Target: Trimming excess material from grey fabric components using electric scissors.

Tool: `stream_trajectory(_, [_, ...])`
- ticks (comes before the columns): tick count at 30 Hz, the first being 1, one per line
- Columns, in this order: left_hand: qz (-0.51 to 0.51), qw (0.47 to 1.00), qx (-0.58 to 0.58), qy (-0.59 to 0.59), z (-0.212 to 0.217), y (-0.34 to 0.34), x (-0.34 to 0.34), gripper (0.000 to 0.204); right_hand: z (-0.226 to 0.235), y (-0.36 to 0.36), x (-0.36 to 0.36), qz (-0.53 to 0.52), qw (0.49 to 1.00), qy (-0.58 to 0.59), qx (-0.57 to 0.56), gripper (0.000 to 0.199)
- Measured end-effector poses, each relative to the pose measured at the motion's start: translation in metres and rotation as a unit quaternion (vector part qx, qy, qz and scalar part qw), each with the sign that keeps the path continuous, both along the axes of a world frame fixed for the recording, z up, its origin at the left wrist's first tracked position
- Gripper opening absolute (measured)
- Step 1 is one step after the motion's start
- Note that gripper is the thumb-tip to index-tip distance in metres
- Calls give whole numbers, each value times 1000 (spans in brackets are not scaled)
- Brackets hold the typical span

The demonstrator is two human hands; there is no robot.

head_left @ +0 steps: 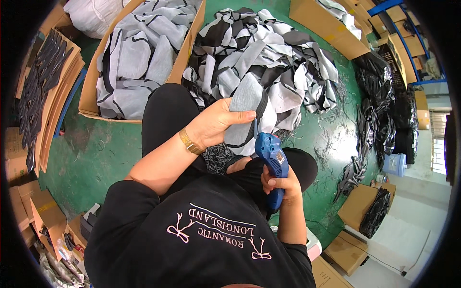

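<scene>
My right hand [283,185] wraps round the handle of the blue power tool [272,157], to the near right of the grey fabric piece [246,98]. The tool's long axis points away from me, leaning left, its tip at the piece's dark right edge; contact I cannot tell. My left hand [218,120], the closer one, pinches the piece under its thumb from the left. Beyond the piece lies a fabric heap [283,60].
</scene>
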State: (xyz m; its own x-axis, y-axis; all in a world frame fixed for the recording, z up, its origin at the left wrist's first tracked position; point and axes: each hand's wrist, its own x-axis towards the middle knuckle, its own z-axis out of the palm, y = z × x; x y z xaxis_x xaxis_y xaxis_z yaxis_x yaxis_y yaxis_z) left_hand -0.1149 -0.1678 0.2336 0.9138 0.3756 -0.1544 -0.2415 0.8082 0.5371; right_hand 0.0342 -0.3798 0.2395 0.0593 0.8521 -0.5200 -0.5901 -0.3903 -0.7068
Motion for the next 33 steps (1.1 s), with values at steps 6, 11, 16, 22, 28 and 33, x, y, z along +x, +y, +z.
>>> stream_trajectory(6, [9, 999, 29, 15, 5, -4, -1, 29, 1, 4, -5, -17, 999, 49, 14, 38])
stream_trajectory(11, [3, 998, 53, 24, 3, -6, -3, 24, 0, 10, -9, -36, 994, 102, 33, 38])
stream_trajectory(16, [9, 998, 62, 13, 3, -10, -3, 26, 7, 30, -4, -97, 993, 21, 59, 41])
stream_trajectory(22, [-9, 980, 184, 70, -1, -25, -2, 24, 41, 68, 11, -92, 951, -286, 72, 44])
stream_trajectory(28, [38, 989, 132, 51, -6, -25, 3, 25, 39, 82, -6, -62, 903, -424, 25, 48])
stream_trajectory(33, [95, 992, 51, 68, -13, -14, 2, 18, 24, 71, -5, -92, 934, -343, 31, 43])
